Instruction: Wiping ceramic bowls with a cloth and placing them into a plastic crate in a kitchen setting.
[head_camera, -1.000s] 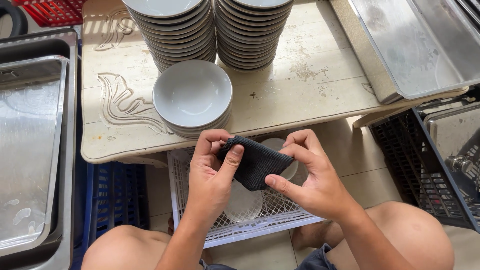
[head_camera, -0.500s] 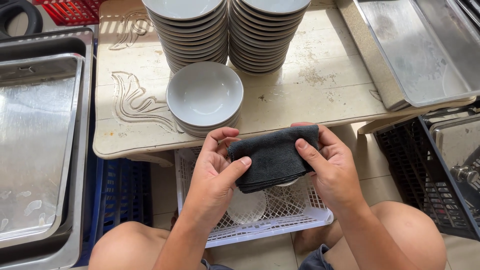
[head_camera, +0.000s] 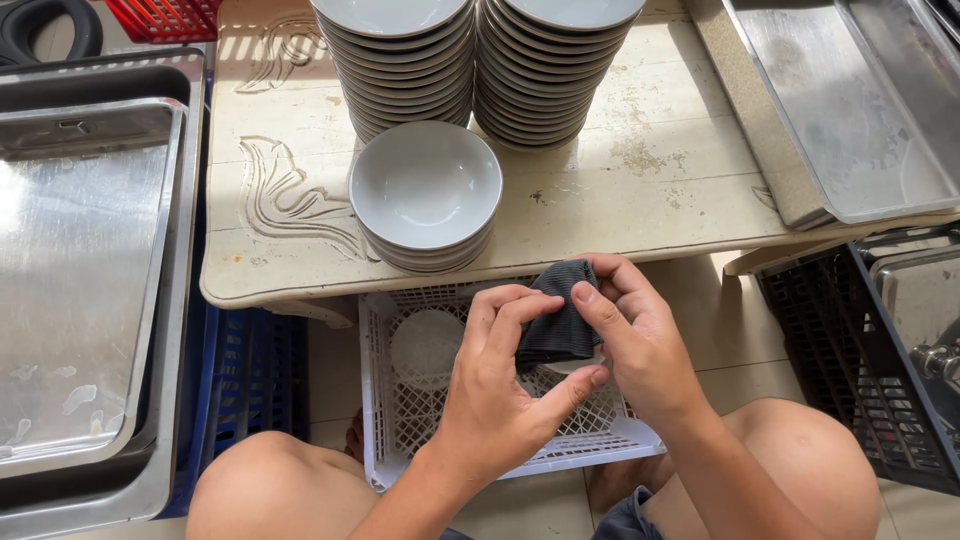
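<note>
Above the white crate, the left hand and the right hand both clasped a dark cloth wrapped about something pale. Beyond the crate, a short stack of grey bowls sat on the tabletop, with two taller stacks behind it.

No packages, labels, signs or screens show anywhere in this view.
</note>
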